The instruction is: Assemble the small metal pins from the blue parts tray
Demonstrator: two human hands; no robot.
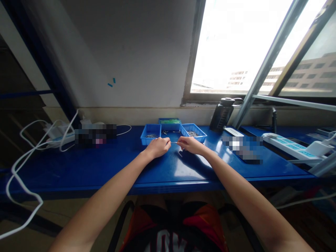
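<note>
My left hand (158,147) and my right hand (189,144) meet over the blue table (105,164), both pinched closed on the ends of a thin metal pin (174,142) held between them. Just behind the hands stand small blue trays: a left tray (151,134) with small metal parts, a middle tray (169,133), a right tray (193,132) with more metal parts, and a back tray (169,121) with green contents.
A black bottle (222,114) stands right of the trays under the window. A white power strip (291,147) lies at far right. White cables and a charger (56,134) lie at left. A metal bar (265,66) slants down to the table.
</note>
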